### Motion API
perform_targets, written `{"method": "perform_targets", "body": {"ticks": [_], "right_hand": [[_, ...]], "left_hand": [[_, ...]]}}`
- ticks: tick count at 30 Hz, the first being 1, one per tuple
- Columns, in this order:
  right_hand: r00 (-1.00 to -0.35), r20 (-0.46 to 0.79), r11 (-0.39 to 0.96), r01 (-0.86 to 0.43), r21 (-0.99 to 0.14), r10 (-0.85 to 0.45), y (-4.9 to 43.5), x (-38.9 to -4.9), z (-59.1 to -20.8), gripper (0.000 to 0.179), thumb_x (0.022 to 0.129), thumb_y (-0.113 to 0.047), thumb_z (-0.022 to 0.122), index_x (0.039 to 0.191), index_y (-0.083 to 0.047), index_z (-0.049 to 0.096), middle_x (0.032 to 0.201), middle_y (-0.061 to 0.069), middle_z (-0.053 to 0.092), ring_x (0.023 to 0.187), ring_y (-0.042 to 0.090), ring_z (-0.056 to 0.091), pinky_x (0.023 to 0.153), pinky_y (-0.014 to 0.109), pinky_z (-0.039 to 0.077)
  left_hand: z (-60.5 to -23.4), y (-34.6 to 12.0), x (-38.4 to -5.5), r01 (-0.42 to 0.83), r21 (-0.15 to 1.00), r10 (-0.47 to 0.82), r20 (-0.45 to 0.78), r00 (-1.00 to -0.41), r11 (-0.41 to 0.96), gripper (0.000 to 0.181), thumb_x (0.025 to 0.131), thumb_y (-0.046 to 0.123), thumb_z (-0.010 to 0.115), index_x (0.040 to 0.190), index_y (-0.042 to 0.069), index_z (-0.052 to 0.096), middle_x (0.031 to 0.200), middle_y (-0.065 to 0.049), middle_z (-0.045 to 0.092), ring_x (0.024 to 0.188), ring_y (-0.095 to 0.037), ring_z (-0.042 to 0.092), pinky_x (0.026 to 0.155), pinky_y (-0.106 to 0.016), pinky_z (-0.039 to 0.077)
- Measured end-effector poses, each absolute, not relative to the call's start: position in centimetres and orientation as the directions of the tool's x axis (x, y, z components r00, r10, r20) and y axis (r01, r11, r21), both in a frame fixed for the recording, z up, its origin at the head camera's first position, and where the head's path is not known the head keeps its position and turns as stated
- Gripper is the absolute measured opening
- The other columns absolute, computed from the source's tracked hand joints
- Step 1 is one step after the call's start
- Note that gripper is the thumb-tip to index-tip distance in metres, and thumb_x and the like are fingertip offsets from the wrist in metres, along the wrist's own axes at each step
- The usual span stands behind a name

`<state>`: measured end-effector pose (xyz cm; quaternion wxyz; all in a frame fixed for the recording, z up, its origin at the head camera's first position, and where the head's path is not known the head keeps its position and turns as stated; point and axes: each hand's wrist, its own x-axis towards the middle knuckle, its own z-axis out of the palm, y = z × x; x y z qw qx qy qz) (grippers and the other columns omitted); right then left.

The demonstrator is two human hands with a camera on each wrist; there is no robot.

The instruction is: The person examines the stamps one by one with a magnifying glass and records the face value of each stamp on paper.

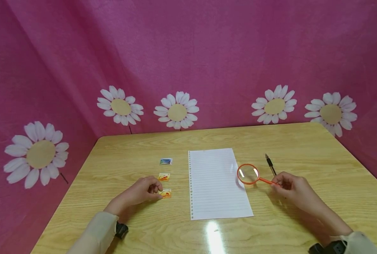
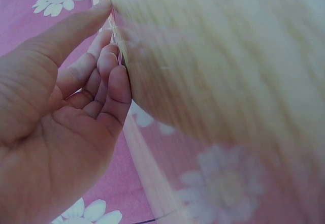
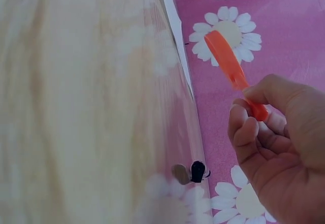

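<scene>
My right hand [image 1: 294,190] pinches the thin handle of an orange-rimmed magnifying glass [image 1: 260,179]; its lens overlaps the right edge of a lined sheet of paper [image 1: 218,190]. In the right wrist view the magnifying glass [image 3: 223,56] is seen edge-on, raised off the table. My left hand [image 1: 141,192] rests on the table at the lowest of three small stamp-like picture cards. Thumb and fingertips touch the left edge of that yellow-orange card [image 1: 167,193]. Another yellow card [image 1: 164,177] lies just beyond it, and a blue one [image 1: 166,161] farthest back.
A black pen [image 1: 270,164] lies on the wooden table [image 1: 137,151] behind my right hand, tip pointing away. The paper lies between the cards and the pen, holes along its left side. A pink curtain [image 1: 207,63] with white daisies hangs behind the table and at both sides.
</scene>
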<state>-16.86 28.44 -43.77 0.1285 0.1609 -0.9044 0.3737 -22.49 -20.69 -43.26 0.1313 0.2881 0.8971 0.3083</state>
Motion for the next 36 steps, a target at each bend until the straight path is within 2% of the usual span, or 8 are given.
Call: {"method": "perform_targets", "body": {"ticks": [8,18,24,29,36], "right_hand": [[-0.947,0.304,0.716,-0.283,-0.638,-0.103,27.9,-17.4,-43.5,0.004,0.088,-0.004,0.070,0.088,-0.004,0.066,0.070,-0.004,0.059,0.056,-0.003,0.043,0.046,0.021,0.038],[-0.963,0.269,0.752,-0.174,-0.635,0.004,27.3,-18.1,-43.3,0.007,0.089,-0.007,0.069,0.090,-0.001,0.065,0.072,0.004,0.063,0.054,-0.003,0.042,0.045,0.022,0.038],[-0.981,0.188,0.747,-0.084,-0.659,0.055,27.1,-18.6,-43.1,0.013,0.090,-0.010,0.067,0.092,0.003,0.064,0.072,0.006,0.065,0.055,-0.003,0.046,0.048,0.022,0.041],[-0.991,0.104,0.718,-0.010,-0.696,0.087,27.0,-19.0,-43.0,0.015,0.093,-0.010,0.062,0.096,0.005,0.062,0.075,0.007,0.065,0.055,0.003,0.051,0.048,0.023,0.044],[-0.995,0.020,0.687,0.053,-0.725,0.099,26.9,-19.0,-42.8,0.019,0.095,-0.012,0.057,0.100,0.005,0.060,0.071,0.006,0.062,0.053,0.007,0.050,0.046,0.026,0.043]], "left_hand": [[-43.4,-20.6,-22.4,0.413,0.635,0.586,-0.077,-0.807,0.652,0.015,0.087,0.017,0.073,0.093,0.008,0.063,0.080,0.002,0.051,0.071,-0.004,0.042,0.064,-0.019,0.038],[-43.3,-20.6,-22.6,0.379,0.635,0.562,-0.106,-0.821,0.673,0.017,0.087,0.018,0.074,0.095,0.008,0.063,0.081,0.001,0.052,0.073,-0.008,0.045,0.065,-0.019,0.038],[-43.1,-20.6,-22.6,0.369,0.637,0.554,-0.110,-0.825,0.677,0.018,0.087,0.019,0.074,0.096,0.007,0.063,0.082,-0.001,0.053,0.074,-0.008,0.045,0.066,-0.019,0.038],[-43.2,-20.5,-22.6,0.374,0.647,0.561,-0.102,-0.821,0.665,0.018,0.087,0.018,0.074,0.095,0.007,0.063,0.081,-0.002,0.052,0.074,-0.008,0.045,0.066,-0.019,0.038],[-43.1,-20.6,-22.6,0.376,0.644,0.562,-0.102,-0.821,0.666,0.017,0.087,0.018,0.074,0.094,0.008,0.063,0.081,-0.001,0.052,0.074,-0.008,0.045,0.066,-0.019,0.038]]}}
